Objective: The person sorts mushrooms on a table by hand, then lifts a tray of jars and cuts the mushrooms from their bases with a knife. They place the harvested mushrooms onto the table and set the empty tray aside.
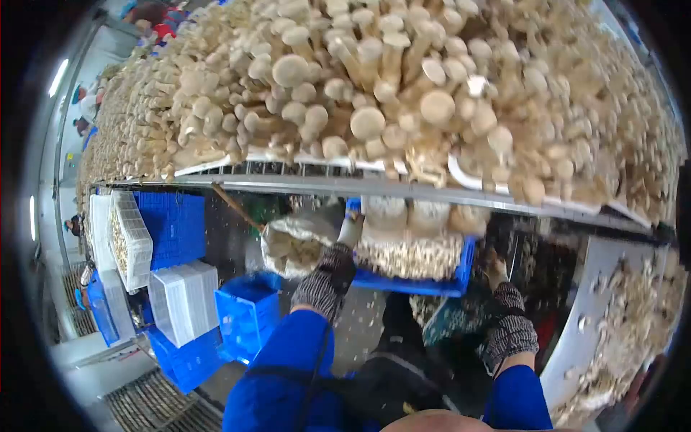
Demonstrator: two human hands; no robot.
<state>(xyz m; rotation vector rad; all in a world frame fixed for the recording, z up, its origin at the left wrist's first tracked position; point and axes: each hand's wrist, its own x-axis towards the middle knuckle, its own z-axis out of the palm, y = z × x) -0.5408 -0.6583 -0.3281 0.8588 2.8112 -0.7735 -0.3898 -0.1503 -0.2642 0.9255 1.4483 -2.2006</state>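
Head: blue crate (414, 284), mushrooms (414, 258) inside
Left hand (351, 225): gripping its rim
Right hand (495, 269): beside it; fingers we can't tell

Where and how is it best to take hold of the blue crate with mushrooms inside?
Probably by the rims of its two sides, with the hands coming from left and right. The blue crate is wide and open, its right rim stands beside the mushrooms, and the shelf runs along its far side.

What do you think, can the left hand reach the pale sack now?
Probably yes: the left hand is close beside the pale sack, with nothing visible between, though it seems to hold the mushroom-filled blue crate and may need freeing.
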